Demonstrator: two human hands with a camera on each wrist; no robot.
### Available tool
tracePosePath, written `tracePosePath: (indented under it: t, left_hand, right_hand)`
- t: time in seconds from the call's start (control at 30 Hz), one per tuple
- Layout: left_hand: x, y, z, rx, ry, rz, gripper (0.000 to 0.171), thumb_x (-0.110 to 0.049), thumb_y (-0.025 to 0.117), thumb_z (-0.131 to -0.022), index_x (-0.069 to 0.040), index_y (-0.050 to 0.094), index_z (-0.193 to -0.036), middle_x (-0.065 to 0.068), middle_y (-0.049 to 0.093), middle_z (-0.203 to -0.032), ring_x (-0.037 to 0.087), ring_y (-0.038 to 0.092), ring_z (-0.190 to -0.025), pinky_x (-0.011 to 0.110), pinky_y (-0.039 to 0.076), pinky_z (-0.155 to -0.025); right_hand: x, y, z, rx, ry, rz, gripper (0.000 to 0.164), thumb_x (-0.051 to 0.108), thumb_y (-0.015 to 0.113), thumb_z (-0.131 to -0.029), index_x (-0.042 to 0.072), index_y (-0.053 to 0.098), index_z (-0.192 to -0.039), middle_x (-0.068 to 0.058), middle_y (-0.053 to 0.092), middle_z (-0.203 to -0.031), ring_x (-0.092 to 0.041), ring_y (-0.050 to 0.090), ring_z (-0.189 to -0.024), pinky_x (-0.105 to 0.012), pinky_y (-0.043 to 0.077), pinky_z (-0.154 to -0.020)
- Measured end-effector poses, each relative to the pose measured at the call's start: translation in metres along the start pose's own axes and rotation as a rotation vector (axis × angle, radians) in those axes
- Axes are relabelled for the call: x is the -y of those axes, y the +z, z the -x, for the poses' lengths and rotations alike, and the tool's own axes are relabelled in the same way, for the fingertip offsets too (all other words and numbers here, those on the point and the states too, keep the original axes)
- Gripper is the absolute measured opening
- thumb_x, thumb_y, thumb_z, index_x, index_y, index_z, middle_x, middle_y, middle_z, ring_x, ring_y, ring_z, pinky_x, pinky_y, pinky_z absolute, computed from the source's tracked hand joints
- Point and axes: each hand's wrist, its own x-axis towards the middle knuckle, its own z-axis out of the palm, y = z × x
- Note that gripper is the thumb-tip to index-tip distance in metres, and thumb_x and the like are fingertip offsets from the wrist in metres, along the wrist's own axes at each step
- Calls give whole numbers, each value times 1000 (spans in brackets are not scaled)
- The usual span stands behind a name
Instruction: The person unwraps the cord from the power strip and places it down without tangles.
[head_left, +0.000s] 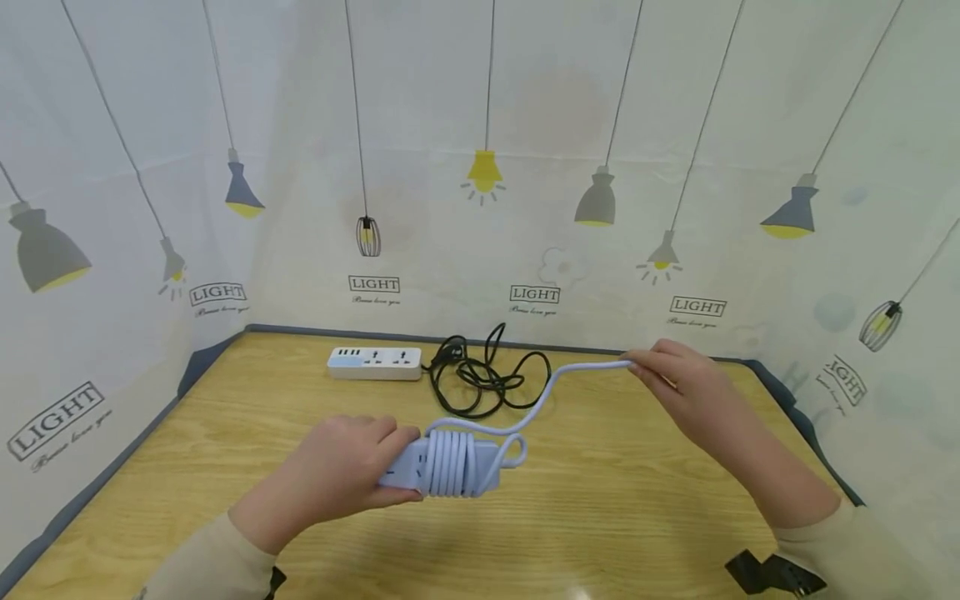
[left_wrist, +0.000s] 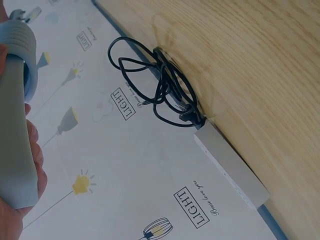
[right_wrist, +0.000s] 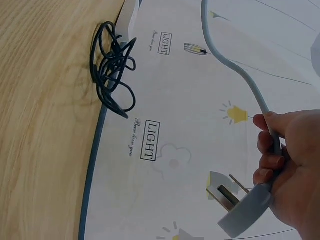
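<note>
My left hand (head_left: 352,462) grips one end of a pale power strip (head_left: 405,467), held above the table. Its white cord (head_left: 450,462) is wound several times around the strip's middle, and a small loop stands out at the right end. From the coils the free length runs up to my right hand (head_left: 682,387), which pinches it between thumb and fingers. In the right wrist view, the plug (right_wrist: 245,210) hangs at the cord's end just below that hand, prongs showing. The left wrist view shows the strip's plain side (left_wrist: 17,145) against the left palm.
A second white power strip (head_left: 375,364) lies at the back of the wooden table (head_left: 600,517). Beside it, its black cord (head_left: 487,379) sits in loose loops. A lamp-printed curtain (head_left: 555,100) surrounds the table's back and sides.
</note>
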Motion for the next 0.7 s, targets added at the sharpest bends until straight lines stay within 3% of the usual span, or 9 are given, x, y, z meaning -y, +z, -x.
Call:
tracePosePath:
  t: [0.17, 0.33, 0.5, 0.7]
  left_hand:
    - [-2, 1, -1, -66, 0, 20, 60, -57, 77, -73, -7, 65, -103, 0, 61, -79, 11, 58, -60, 29, 50, -49]
    - [-8, 4, -3, -157, -40, 32, 60, -55, 79, -72, -5, 65, -102, 1, 62, -77, 12, 58, -57, 29, 50, -48]
    - [-12, 4, -5, -192, -156, 50, 60, -53, 81, -70, -6, 65, -103, 1, 65, -79, 11, 58, -58, 28, 48, -46]
    - [-10, 3, -8, -165, -306, 84, 59, -52, 80, -72, -5, 65, -104, 3, 68, -83, 11, 59, -61, 26, 46, -47]
  right_hand:
    - [-14, 11, -1, 137, 148, -36, 22, 11, 57, -99, 4, 69, -115, 3, 48, -77, -12, 37, -60, -30, 35, -55]
    - [-28, 30, 1, 220, 232, -80, 22, 12, 57, -99, 3, 69, -116, 0, 57, -83, -15, 43, -62, -34, 39, -57]
    - [-39, 47, 2, 299, 290, -157, 24, 11, 55, -100, -1, 66, -117, -5, 63, -93, -16, 48, -68, -35, 42, -61]
    - [-46, 64, 1, 378, 347, -224, 24, 8, 54, -100, -3, 65, -118, -6, 63, -94, -18, 48, -68, -35, 42, -60]
